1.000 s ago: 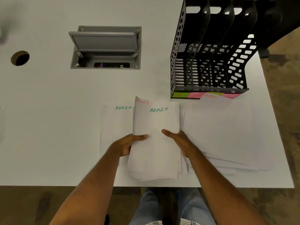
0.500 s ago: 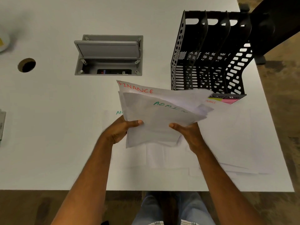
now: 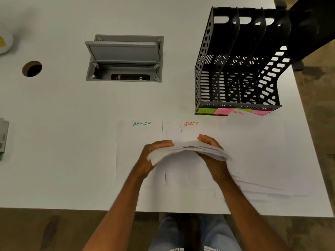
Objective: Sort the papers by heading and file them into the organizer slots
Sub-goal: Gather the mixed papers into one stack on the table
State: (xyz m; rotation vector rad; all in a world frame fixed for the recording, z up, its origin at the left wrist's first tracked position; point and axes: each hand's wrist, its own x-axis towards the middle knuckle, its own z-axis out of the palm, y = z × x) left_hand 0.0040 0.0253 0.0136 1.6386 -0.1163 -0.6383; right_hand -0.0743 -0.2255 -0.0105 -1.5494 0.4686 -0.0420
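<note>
I hold a stack of white papers (image 3: 188, 151) on edge above the table, its sheets seen edge-on and blurred. My left hand (image 3: 154, 156) grips its left end and my right hand (image 3: 212, 153) grips its right end. Flat on the table lie a sheet headed ADMIN (image 3: 141, 142) in green, a sheet headed SPORTS (image 3: 191, 129) in red under the stack, and a spread of sheets (image 3: 262, 151) to the right, the top one headed FINANCE. The black mesh organizer (image 3: 235, 104) with several empty slots stands at the back right, with green and pink labels on its front edge.
A grey cable box (image 3: 125, 58) with its lid raised is set into the white table (image 3: 54, 142). A round cable hole (image 3: 32, 68) lies at the left. A small object (image 3: 3, 136) sits at the far left edge. A black chair (image 3: 311, 24) stands behind the organizer.
Both hands lifted the stack off the table, tilted it up with its headings showing, then turned it on edge and lowered it. The SPORTS sheet beneath came into view.
</note>
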